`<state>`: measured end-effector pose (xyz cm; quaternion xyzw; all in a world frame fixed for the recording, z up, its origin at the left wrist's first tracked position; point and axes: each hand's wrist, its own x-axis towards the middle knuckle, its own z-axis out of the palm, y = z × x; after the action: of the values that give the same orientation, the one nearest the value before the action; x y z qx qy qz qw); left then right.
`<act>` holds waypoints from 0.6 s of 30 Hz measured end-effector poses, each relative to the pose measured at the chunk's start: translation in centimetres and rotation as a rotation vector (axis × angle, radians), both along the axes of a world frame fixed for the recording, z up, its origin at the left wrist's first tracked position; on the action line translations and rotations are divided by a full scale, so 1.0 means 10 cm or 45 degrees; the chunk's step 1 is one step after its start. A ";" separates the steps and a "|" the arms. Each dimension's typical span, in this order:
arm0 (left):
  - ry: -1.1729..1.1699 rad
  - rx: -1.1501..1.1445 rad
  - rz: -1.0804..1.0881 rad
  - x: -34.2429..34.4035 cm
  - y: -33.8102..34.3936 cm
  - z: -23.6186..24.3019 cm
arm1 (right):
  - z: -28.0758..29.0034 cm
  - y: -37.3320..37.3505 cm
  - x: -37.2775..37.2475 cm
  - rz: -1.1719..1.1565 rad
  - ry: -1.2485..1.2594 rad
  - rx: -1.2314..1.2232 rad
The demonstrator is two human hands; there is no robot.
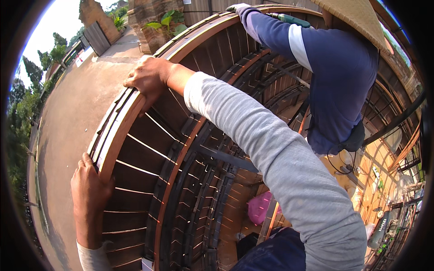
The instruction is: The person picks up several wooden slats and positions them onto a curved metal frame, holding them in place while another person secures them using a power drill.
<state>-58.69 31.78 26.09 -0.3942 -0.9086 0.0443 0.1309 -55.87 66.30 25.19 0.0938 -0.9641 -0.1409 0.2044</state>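
A curved wooden rim [118, 135] tops a wall of dark upright slats [135, 169], with light showing through the gaps. My left hand [91, 192] is closed on the rim's near left part, its fingers along the outer edge. Farther along, my right hand [151, 79] wraps over the same rim, knuckles up; its fingertips are partly hidden. My grey right sleeve [271, 144] crosses the middle of the view. Below the rim, an orange-brown curved strip [174, 176] and dark metal bands [199, 194] run around the inside.
At the far right, a co-worker in a navy top [341, 77] and straw hat [352, 18] has a gloved hand [237, 7] on the rim, beside a green power tool [289, 19]. A pink bag [259, 208] and a dark cylinder [379, 230] lie below. Outside runs pavement [63, 149].
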 end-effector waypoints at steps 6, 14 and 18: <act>0.036 -0.081 0.082 0.06 -0.04 0.01 | -0.02 -0.14 0.05 0.058 -0.008 -0.084; 0.234 -0.041 0.167 0.34 0.39 -0.02 | 0.02 -0.15 0.14 0.090 -0.061 -0.142; 0.251 -0.065 0.032 0.38 1.29 -0.03 | 0.03 -0.11 0.15 0.091 -0.075 -0.151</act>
<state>-54.85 44.64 25.80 -0.3798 -0.8947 0.1077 0.2091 -54.40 65.21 25.51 0.1199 -0.9725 -0.0732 0.1859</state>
